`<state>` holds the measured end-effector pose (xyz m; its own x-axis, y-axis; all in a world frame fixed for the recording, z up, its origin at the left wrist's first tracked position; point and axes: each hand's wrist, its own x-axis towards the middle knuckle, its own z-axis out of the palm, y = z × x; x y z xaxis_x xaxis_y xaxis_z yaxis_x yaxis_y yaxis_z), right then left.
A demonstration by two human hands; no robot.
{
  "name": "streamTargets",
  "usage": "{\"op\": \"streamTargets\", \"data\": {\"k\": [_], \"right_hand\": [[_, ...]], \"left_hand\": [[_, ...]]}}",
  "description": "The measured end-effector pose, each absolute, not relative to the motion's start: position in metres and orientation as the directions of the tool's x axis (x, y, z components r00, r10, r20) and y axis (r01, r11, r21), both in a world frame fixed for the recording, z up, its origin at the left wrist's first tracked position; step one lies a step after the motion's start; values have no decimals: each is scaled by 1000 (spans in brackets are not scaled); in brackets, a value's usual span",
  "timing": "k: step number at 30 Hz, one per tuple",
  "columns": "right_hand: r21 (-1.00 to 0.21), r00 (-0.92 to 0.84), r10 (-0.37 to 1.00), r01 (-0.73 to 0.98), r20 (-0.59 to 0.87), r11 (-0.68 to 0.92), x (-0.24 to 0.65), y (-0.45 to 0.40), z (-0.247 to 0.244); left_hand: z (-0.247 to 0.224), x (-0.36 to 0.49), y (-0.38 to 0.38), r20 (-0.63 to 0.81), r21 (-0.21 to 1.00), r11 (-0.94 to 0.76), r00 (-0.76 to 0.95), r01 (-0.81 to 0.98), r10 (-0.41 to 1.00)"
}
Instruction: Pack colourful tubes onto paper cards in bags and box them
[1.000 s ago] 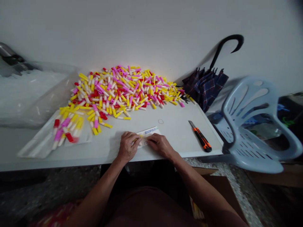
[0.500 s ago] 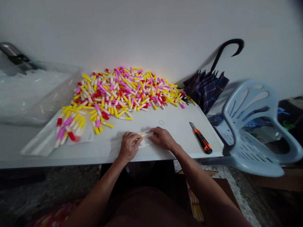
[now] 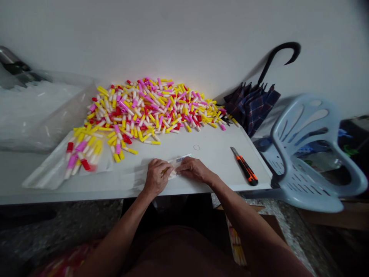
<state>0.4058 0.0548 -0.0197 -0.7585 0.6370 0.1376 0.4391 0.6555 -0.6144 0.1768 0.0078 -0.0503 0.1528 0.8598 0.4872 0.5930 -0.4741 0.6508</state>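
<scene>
Paper slip [image 3: 179, 161] with a printed barcode, thin, white and slightly curled, lies on the tabletop between the two hands. Its long axis runs across the person's front at a slant, the left end toward the body and the right end away. That left end disappears into the left hand [image 3: 157, 177], whose fingers curl closed over it, nearer the table's front edge, with a small yellow tip [image 3: 165, 170] showing beside them. The right hand [image 3: 196, 170] lies flatter, fingers together on the slip's lower edge; whether it pinches or only presses cannot be told from this view. Both forearms reach over the front edge of the smooth white table [image 3: 213, 169]. To the right lies an orange-and-black utility knife [image 3: 244, 171], its blade end toward the wall, and a thin ring [image 3: 196, 147], perhaps a rubber band, sits on the bare top. To the left, a glossy clear plastic bag [image 3: 83, 157] holds capped tubes. Beyond it spreads a heaped pile of white plastic tubes [image 3: 144, 109] with yellow, pink and red ends. Farther out stand a bulging clear plastic sack [image 3: 40, 115], a folded plaid umbrella [image 3: 250, 107] with a hooked black handle, and a pale blue plastic chair [image 3: 305, 154] — its backrest slotted.
</scene>
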Motion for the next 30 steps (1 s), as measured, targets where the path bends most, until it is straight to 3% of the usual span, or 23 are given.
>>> {"op": "streamTargets", "data": {"k": [3,8,14,25,30], "right_hand": [[-623,-769,617,404,165,670,401,63,-26],[-548,-656,727,540,200,638,397,79,-31],[-636,-755,646,445,112,630,399,97,-22],[-382,-739,638,538,214,751,374,92,-40],[-323,-712,660,582,240,746,367,86,-44]], "left_hand": [[-50,176,7,492,639,-487,171,595,854],[-50,176,7,499,626,-507,195,593,844],[-48,176,7,475,641,-484,188,595,860],[-50,178,4,437,636,-432,164,639,885],[-50,175,4,430,628,-436,179,644,885]]}}
